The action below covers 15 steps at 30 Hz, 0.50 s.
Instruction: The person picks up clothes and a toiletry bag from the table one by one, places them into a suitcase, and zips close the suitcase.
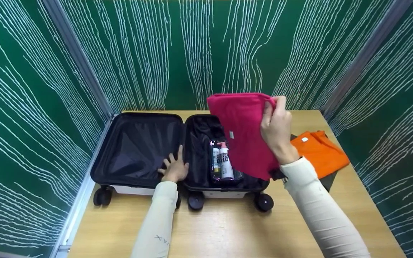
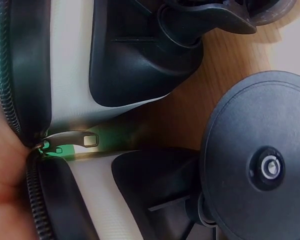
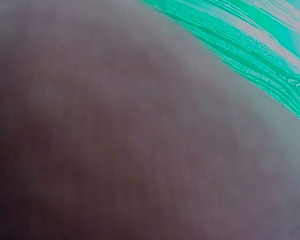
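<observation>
My right hand (image 1: 278, 123) pinches the top right corner of a folded pink garment (image 1: 240, 136), which hangs over the right half of an open black suitcase (image 1: 192, 157). With fingers spread, my left hand (image 1: 175, 167) rests near the hinge between the two suitcase halves. Inside the right half lies a clear toiletry bag (image 1: 215, 179) with bottles, one a white pump bottle (image 1: 225, 163) with a pink top. The garment hides part of that half. In the left wrist view, a zipper pull (image 2: 72, 140) shows beside the hand. The right wrist view is mostly a blur.
An orange folded garment (image 1: 321, 154) lies on a dark one (image 1: 330, 181), right of the suitcase on the wooden table (image 1: 221, 229). Suitcase wheels (image 1: 264, 202) jut toward the front. Green patterned panels (image 1: 213, 53) stand behind and at both sides.
</observation>
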Tool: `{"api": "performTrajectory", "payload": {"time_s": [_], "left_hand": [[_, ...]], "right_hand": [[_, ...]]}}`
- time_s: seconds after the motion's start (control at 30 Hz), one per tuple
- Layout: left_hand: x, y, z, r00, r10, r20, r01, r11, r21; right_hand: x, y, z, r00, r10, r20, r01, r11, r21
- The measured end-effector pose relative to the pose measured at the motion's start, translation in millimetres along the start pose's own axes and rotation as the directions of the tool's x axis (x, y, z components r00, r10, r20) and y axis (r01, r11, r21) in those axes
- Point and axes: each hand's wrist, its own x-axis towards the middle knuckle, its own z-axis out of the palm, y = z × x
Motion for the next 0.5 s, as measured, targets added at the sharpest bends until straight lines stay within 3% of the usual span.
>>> {"api": "performTrajectory", "payload": {"time_s": [0.5], "left_hand": [[5.4, -2.4, 3.4, 1.0, 0.002, -0.026, -0.002, 1.0, 0.002]], "right_hand": [[-14.7, -23, 27, 0.997, -0.022, 0.071, 0.015, 0.996, 0.09]]}}
